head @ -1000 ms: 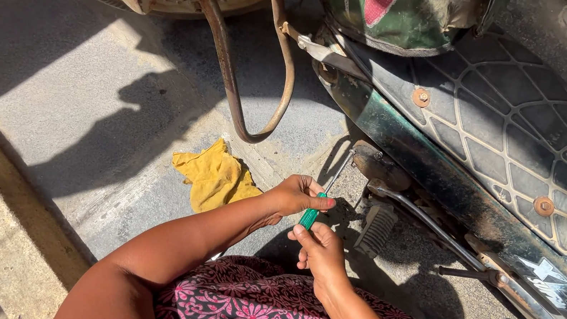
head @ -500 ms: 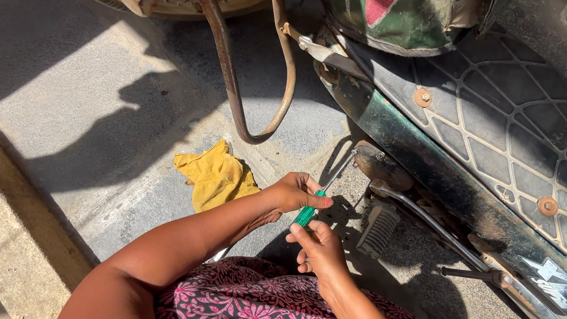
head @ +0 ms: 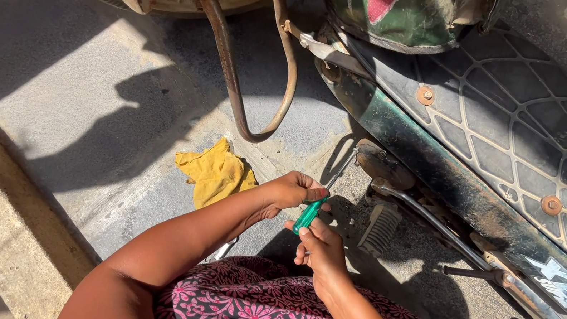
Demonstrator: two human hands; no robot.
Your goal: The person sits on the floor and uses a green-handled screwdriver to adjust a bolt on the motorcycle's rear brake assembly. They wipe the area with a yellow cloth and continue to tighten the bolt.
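Crumpled yellow rag (head: 215,175) on concrete floor (head: 74,105), near rusty bent stand (head: 234,88).

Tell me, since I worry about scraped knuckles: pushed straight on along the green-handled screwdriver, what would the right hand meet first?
Likely the motorcycle's rusty underside, just beyond the right hand and screwdriver; depth unclear.

- One view only, from a camera worn on the person's head.
- It looks steeply down and forward, over the lap onto the concrete floor (head: 88,107).
- It sits close: the forearms fill the lower frame, with the motorbike's footboard (head: 510,130) at upper right.
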